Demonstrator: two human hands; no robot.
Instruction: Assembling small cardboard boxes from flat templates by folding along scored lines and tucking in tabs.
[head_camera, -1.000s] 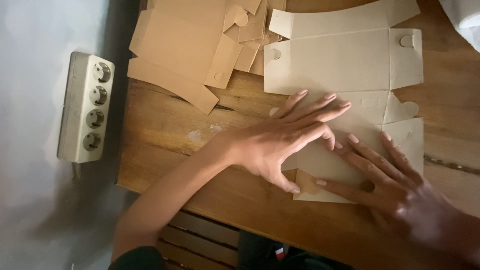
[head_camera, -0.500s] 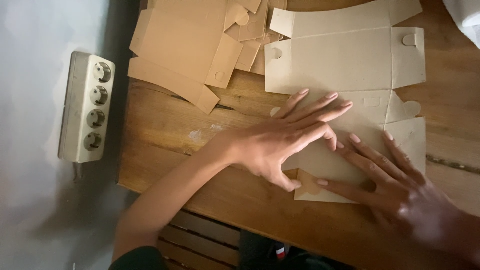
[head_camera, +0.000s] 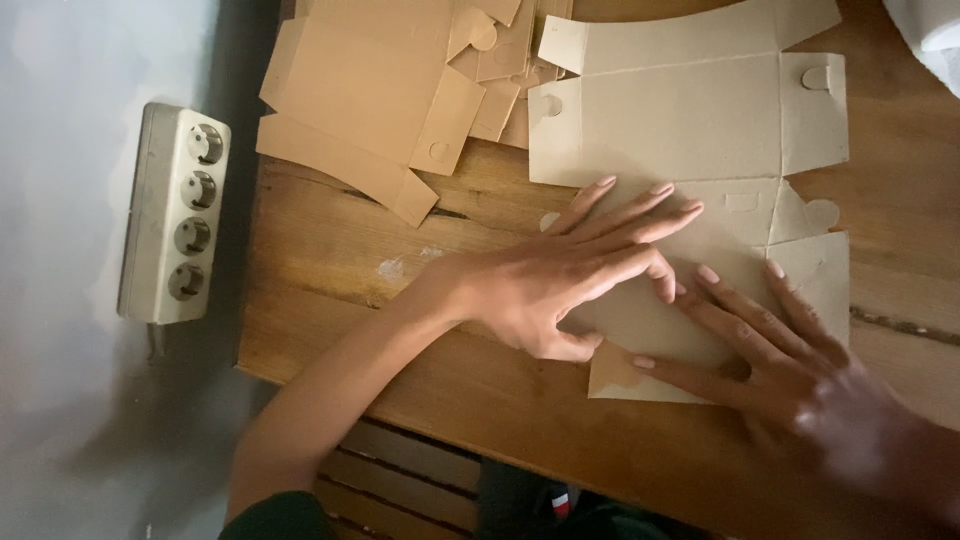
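Both my hands lie flat with fingers spread on the unfolded cardboard box blank (head_camera: 690, 130), at the bench's (head_camera: 330, 250) near right: left hand (head_camera: 560, 285) covering its middle, right hand (head_camera: 790, 375) blurred at the wrist. Stacked cardboard blanks (head_camera: 380, 100) run off the top edge. Bare wood lies left, toward the power strip (head_camera: 175, 212)

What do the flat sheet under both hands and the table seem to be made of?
The flat sheet looks like thin brown cardboard, matte: it has pressed fold lines, cut tabs and round notches. The left hand and right hand press it flat. The table looks like wood, dull and worn: grain, a plank seam and pale scuffs show.
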